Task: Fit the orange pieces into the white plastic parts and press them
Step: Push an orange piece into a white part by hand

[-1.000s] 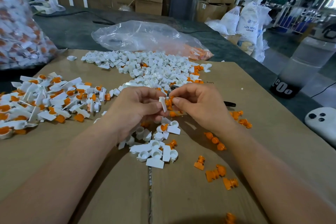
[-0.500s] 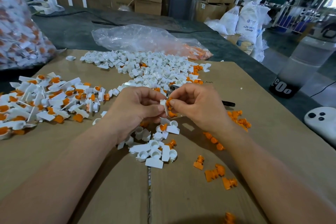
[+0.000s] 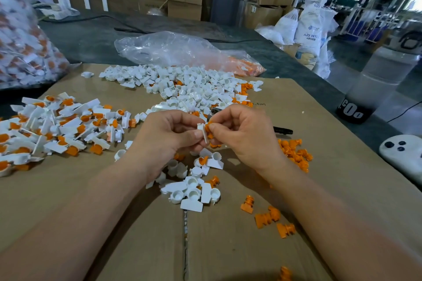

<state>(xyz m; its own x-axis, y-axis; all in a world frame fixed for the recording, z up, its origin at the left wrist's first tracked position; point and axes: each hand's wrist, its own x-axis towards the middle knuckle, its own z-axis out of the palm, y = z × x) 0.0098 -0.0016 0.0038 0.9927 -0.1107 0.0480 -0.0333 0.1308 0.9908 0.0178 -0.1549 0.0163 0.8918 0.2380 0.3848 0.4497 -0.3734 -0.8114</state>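
Fingers (image 3: 194,136) on part (image 3: 201,129); bag (image 3: 173,51): orange pcs (image 3: 247,67)

Dark table (image 3: 91,39) carries flat cardboard (image 3: 342,189). On the cardboard: white parts (image 3: 194,89) heaped far centre, assembled pile (image 3: 57,125) left, loose orange pieces (image 3: 294,153) right, black pen (image 3: 283,130).

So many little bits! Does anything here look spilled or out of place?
Nothing looks damaged. A few loose orange plastic pieces lie scattered singly on the brown cardboard sheet, on the side nearest the person. A black pen-like object lies just beyond the right hand; it is the one thing there that isn't a part.
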